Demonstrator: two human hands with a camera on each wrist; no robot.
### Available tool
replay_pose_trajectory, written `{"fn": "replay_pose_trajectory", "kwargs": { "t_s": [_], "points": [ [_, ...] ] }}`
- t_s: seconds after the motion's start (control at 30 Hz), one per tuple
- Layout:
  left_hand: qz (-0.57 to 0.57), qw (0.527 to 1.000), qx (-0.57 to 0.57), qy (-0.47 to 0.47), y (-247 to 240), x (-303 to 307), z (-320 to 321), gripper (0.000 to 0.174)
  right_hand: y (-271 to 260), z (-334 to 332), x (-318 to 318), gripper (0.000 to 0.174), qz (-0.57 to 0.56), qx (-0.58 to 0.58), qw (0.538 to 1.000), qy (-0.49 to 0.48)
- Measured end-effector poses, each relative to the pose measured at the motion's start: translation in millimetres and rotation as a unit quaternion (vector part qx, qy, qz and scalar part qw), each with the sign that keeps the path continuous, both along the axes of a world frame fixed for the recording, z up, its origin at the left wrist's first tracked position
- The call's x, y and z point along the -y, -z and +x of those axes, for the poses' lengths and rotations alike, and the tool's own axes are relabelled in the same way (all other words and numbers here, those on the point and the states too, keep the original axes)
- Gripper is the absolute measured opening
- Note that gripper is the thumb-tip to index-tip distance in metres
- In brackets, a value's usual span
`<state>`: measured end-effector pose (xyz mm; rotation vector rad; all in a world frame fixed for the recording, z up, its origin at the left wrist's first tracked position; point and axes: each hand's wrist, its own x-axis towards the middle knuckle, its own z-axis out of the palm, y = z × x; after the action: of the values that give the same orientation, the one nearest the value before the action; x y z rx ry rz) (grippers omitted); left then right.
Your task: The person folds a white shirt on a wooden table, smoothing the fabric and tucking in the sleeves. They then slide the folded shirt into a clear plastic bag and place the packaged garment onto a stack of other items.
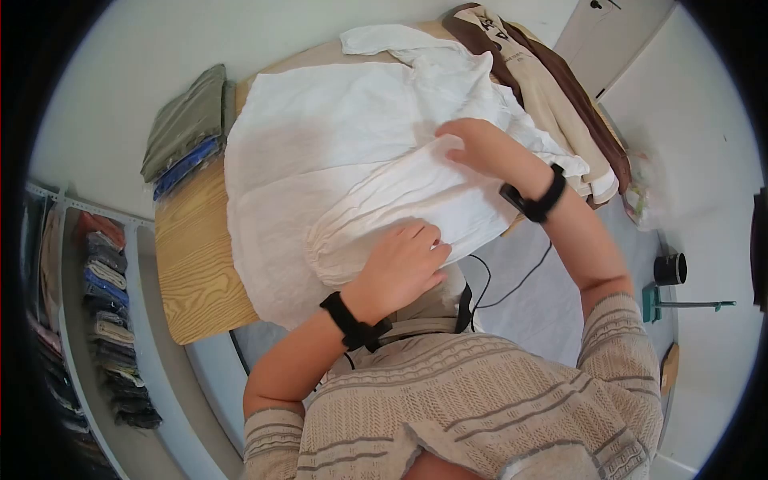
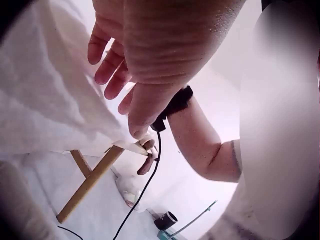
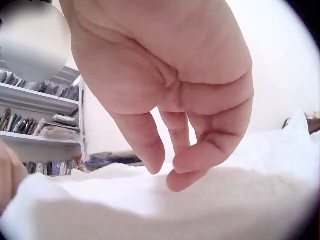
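Observation:
A white garment [image 1: 320, 120] lies spread over a wooden table [image 1: 196, 272], one sleeve [image 1: 376, 38] reaching to the far edge. Long folds run across its near part. My left hand [image 1: 398, 268] is over the near edge of the cloth, and in the left wrist view the same hand [image 2: 150, 55] has loosely bent, spread fingers beside the hanging fabric [image 2: 45, 95]. Farther right, my right hand [image 1: 488, 152] is over the folded part. In the right wrist view this hand [image 3: 175, 85] hangs with relaxed fingers low over the white cloth [image 3: 125, 200]; contact is unclear.
Bagged folded clothes [image 1: 188, 128] sit at the table's left end. A brown and cream jacket [image 1: 552, 96] lies at its right end. Shelves of folded clothes [image 1: 108, 320] stand at left. A black cable [image 1: 524, 280] hangs near the table; a black cup [image 1: 670, 269] is at right.

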<state>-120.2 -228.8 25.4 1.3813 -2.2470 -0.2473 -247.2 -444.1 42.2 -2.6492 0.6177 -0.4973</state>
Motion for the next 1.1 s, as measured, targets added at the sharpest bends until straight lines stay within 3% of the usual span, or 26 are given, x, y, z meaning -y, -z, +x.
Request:
{"fn": "replay_pose_trajectory", "kwargs": {
  "t_s": [0.07,0.17,0.3,0.37,0.47,0.53,0.57,0.63,0.67,0.7,0.73,0.83,0.97,1.03,1.1],
  "points": [
    [-0.016,1.0,0.014,-0.009,9.0,4.6,-5.5,0.029,2.2,15.4,8.1,0.02,0.086,-0.044,0.995,0.017],
    [-0.024,0.999,0.032,-0.026,20.4,6.7,-7.8,0.023,7.3,31.0,20.7,0.018,0.1,-0.122,0.987,0.034],
    [-0.012,0.999,0.041,0.01,31.1,7.4,-2.5,0.013,16.3,37.0,33.8,0.015,0.049,-0.03,0.996,0.066],
    [-0.003,0.999,0.025,0.029,32.5,6.4,-1.4,0.011,18.5,36.6,38.6,0.02,0.108,-0.017,0.989,0.099],
    [0.038,0.998,0.022,0.049,15.8,2.1,4.7,0.011,6.6,22.3,12.1,0.032,0.075,-0.023,0.995,0.054],
    [0.099,0.995,-0.019,0.004,-6.0,-9.7,16.9,0.019,5.3,7.7,-13.7,0.04,0.069,0.056,0.996,-0.011],
    [0.099,0.995,-0.017,-0.003,-8.6,-15.9,25.3,0.019,6.2,2.3,-36.3,0.039,-0.001,0.067,0.998,0.0],
    [-0.004,0.981,0.096,-0.171,-11.6,-33.7,43.8,0.045,22.7,-4.0,-71.6,0.042,-0.005,0.06,0.998,-0.017],
    [-0.003,0.979,0.101,-0.178,-7.8,-43.6,53.2,0.045,25.7,-4.4,-92.4,0.044,-0.066,-0.004,0.998,0.022],
    [0.082,0.965,0.13,-0.21,0.6,-53.1,62.7,0.057,27.8,-3.4,-106.0,0.047,-0.128,-0.067,0.988,0.061],
    [0.166,0.943,0.157,-0.241,6.7,-57.8,69.5,0.069,35.1,-2.3,-110.7,0.047,-0.127,-0.06,0.988,0.055],
    [0.208,0.943,0.156,-0.207,12.6,-58.3,82.5,0.077,53.3,-1.9,-112.1,0.053,-0.128,-0.074,0.986,0.076],
    [0.222,0.942,0.141,-0.21,4.7,-53.3,78.4,0.074,48.4,-8.0,-103.3,0.056,-0.103,-0.107,0.986,0.074],
    [0.282,0.945,0.09,-0.138,-5.9,-50.9,79.1,0.072,42.6,-16.1,-95.2,0.057,-0.087,-0.116,0.987,0.069],
    [0.254,0.959,0.059,-0.108,-6.3,-49.6,98.1,0.064,29.4,-27.3,-85.9,0.059,-0.03,-0.152,0.988,0.021]
  ]
}}
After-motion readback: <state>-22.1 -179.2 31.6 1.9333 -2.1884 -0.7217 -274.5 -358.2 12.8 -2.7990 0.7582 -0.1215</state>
